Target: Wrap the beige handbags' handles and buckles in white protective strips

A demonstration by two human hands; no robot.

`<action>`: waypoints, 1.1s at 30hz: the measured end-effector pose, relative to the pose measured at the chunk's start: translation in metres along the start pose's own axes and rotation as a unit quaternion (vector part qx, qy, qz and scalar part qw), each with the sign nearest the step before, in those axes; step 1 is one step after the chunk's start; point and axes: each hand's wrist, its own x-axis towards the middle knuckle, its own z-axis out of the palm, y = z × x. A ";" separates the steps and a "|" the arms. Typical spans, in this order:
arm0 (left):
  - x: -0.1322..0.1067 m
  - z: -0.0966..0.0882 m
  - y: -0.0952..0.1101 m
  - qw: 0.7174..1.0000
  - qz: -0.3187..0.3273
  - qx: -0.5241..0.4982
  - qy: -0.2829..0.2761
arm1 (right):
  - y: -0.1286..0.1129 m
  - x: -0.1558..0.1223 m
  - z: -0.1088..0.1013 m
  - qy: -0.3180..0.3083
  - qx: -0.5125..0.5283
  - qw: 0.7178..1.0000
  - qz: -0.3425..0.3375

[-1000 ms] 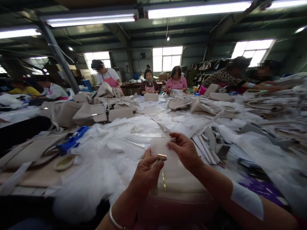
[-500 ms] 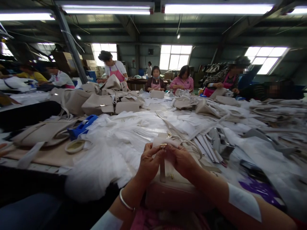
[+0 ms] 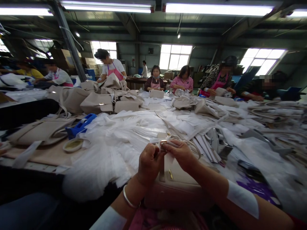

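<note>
A beige handbag (image 3: 178, 180) lies in front of me at the table's near edge. Above it, my left hand (image 3: 148, 163) and my right hand (image 3: 181, 153) are closed together around a small gold metal buckle (image 3: 163, 142) and a strip of white wrapping paper (image 3: 168, 159). The left fingers pinch the buckle from the left. From the right, the right fingers pinch the white paper against it. A beige strap (image 3: 162, 167) hangs down from the buckle to the bag. I wear a silver bangle (image 3: 128, 199) on my left wrist.
Heaps of white paper (image 3: 115, 143) cover the long table. Beige bags (image 3: 100, 102) are piled at the back left, with a blue tool (image 3: 80, 126) and a small dish (image 3: 72, 144) nearby. Straps and a dark phone (image 3: 249, 166) lie to the right. Several other people work along the far side.
The flat white sheet held up a second ago is now gathered around the gold buckle. Both hands have closed in together. The view shifted slightly left and down.
</note>
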 end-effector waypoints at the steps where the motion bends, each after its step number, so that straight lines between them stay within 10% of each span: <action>1: -0.001 -0.001 0.000 1.000 0.024 -0.003 -0.003 | 0.000 0.000 -0.001 -0.011 0.002 1.000 -0.008; 12: 0.001 0.006 0.001 0.971 -0.185 -0.148 -0.033 | -0.017 0.005 -0.007 0.008 -0.118 0.987 -0.109; 25: 0.010 -0.007 0.019 0.990 -0.049 -0.119 -0.062 | -0.022 0.004 -0.012 0.049 -0.150 0.983 -0.093; 31: 0.024 -0.013 0.001 0.827 -0.300 -0.414 -0.234 | -0.027 -0.003 -0.009 0.049 -0.075 0.995 -0.045; 33: 0.027 -0.007 -0.003 0.813 -0.330 -0.405 -0.258 | -0.026 -0.004 -0.008 0.045 -0.073 0.995 -0.048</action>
